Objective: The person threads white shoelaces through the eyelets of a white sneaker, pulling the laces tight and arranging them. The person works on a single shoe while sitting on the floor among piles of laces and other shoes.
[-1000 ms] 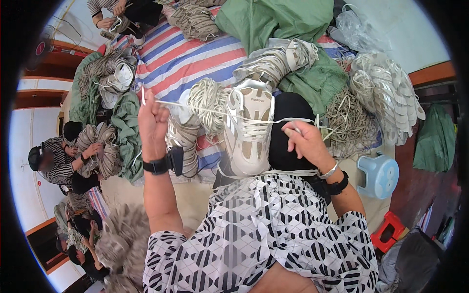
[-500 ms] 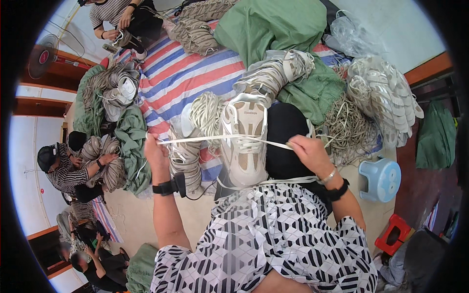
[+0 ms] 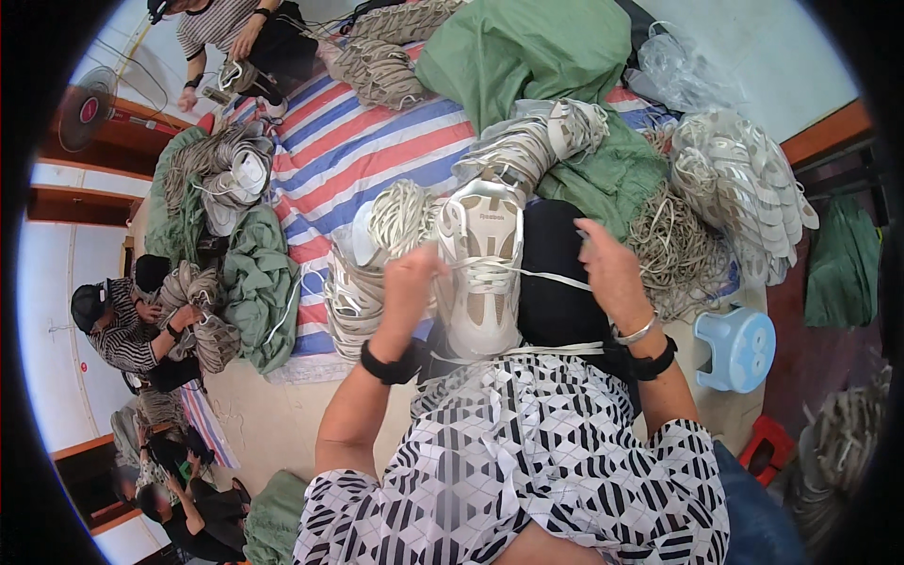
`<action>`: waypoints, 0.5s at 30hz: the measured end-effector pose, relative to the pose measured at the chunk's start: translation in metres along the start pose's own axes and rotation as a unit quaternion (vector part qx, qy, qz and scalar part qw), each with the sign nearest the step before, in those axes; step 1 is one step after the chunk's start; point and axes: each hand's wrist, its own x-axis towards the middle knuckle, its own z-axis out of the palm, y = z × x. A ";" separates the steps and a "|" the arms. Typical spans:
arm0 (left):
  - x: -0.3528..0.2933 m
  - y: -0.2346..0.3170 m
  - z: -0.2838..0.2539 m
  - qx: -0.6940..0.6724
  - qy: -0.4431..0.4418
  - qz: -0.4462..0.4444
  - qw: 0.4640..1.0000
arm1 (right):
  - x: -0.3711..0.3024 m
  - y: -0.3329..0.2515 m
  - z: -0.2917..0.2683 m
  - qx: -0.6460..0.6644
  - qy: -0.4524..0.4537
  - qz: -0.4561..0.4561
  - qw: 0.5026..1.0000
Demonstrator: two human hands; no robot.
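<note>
Cream-and-white sneaker [image 3: 480, 273] upright on the lap, toe pointing away, resting against a black cloth [image 3: 556, 273] over the knees. White shoelace [image 3: 551, 276] threaded through the upper eyelets, one end drawn taut to the right. Left hand [image 3: 412, 282] closed on the lace at the sneaker's left side, touching the shoe; black wristband on that wrist. Right hand [image 3: 612, 268] just beside the sneaker on the right, fingers curled, pinching the taut lace end; silver bangle and black band on that wrist. Patterned black-and-white garment across the lap below. Bundle of loose white laces [image 3: 400, 212] just behind the left hand, stack of shoe uppers [image 3: 353, 301] beside it. Striped red, white and blue tarp [image 3: 367, 141] spread on the floor beyond. Green cloth sacks [image 3: 527, 47] and further heaps of sneakers [image 3: 744, 188] around. Blue plastic stool [image 3: 739, 348] to the right. Other persons seated at left and top left, handling sneakers.
</note>
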 end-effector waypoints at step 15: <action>0.004 0.048 0.035 0.347 -0.077 0.247 0.902 | 0.002 -0.029 0.053 -0.042 -0.044 -0.021 0.998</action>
